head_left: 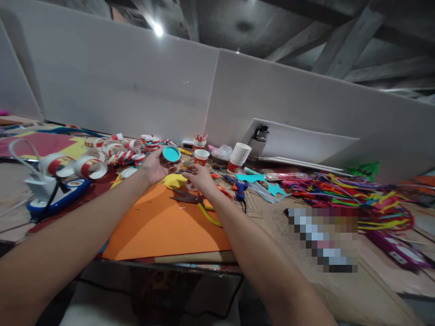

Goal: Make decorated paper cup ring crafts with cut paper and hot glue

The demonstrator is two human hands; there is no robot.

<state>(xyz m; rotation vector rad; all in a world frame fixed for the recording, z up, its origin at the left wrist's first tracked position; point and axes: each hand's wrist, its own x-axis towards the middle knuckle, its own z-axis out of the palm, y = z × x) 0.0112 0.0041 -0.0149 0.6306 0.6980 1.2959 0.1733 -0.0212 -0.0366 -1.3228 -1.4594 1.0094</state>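
Note:
My left hand (154,168) is closed on a shallow cut-down paper cup (171,154). Its round turquoise face is tipped toward me, and my fingers are at its left side. Close by on the right is my right hand (200,176), its fingers bent toward the left hand and somewhat apart, with no held thing visible. Below it lie scissors (185,197) with yellow handles, on an orange sheet (166,231). A yellow piece (175,181) lies between the hands. Behind them stands a red and white paper cup (201,156).
Cut cup rings (90,167) crowd the left, near a blue and white power strip (59,199). To the right are a cup stack (239,157), a blue glue gun (241,190), turquoise scraps (251,178), a bottle (258,142) and colourful pipe cleaners (340,194). Grey panels (142,86) stand behind.

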